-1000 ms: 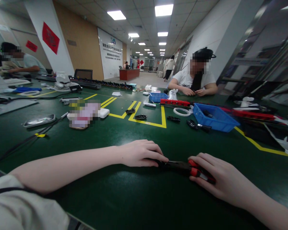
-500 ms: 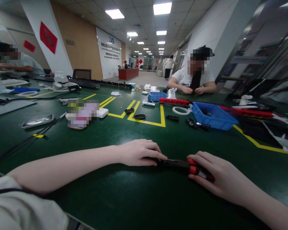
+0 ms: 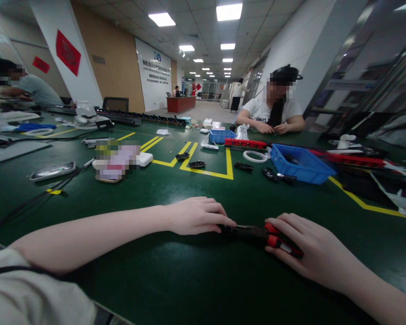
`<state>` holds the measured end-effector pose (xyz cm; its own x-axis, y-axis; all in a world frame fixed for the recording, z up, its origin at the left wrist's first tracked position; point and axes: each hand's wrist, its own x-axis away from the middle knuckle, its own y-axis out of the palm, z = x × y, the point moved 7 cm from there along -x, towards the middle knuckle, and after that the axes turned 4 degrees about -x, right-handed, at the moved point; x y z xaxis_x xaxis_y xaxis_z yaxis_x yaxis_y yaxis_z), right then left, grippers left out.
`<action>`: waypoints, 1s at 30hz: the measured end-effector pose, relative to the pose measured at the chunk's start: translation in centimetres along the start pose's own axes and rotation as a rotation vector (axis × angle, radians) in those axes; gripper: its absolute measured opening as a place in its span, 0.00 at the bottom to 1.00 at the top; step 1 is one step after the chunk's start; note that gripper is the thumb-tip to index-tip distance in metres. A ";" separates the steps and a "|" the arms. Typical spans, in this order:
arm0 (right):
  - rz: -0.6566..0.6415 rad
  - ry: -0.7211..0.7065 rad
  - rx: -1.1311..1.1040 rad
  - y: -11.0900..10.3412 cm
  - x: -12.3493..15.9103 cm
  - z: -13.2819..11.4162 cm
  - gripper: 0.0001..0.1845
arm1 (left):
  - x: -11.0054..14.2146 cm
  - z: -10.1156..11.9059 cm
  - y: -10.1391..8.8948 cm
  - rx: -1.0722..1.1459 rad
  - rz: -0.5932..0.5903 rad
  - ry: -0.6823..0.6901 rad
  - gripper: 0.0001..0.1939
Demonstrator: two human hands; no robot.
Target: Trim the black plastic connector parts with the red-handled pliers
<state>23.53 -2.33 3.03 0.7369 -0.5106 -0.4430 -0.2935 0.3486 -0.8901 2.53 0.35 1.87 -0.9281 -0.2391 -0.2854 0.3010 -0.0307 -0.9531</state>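
Note:
My right hand (image 3: 302,241) is closed around the red-and-black handles of a pair of pliers (image 3: 252,231), whose dark jaws point left. At the tip of those jaws, my left hand (image 3: 201,216) pinches a small black part (image 3: 226,229). My fingers cover most of that part, so its shape is hard to make out. Both hands are low over the green tabletop (image 3: 176,280). Several similar-looking black pieces lie farther off, among them one black piece (image 3: 197,164) on the yellow tape and another black piece (image 3: 243,167) to its right.
A blue bin (image 3: 301,164) stands at the right, with a white ring (image 3: 255,156) beside it. On the left are a shiny oval case (image 3: 53,171), a blurred pinkish item (image 3: 117,164) and black cables (image 3: 30,201). Across the table sits a person (image 3: 270,108).
My hands have hardly moved. The pliers' handles look slightly farther apart, and my right fingers have loosened a little around them.

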 end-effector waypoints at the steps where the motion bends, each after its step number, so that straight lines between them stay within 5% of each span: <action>1: 0.003 -0.006 0.007 0.0 0.0 0.0 0.18 | 0.0 0.0 0.0 -0.002 -0.001 0.002 0.17; 30: -0.015 0.027 -0.046 0.0 0.0 0.1 0.19 | 0.0 -0.1 0.0 0.040 0.004 -0.020 0.17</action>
<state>23.54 -2.25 3.06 0.7252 -0.5367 -0.4314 -0.3104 0.3044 -0.9006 2.51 0.49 1.82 -0.9225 -0.2587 -0.2864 0.3132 -0.0685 -0.9472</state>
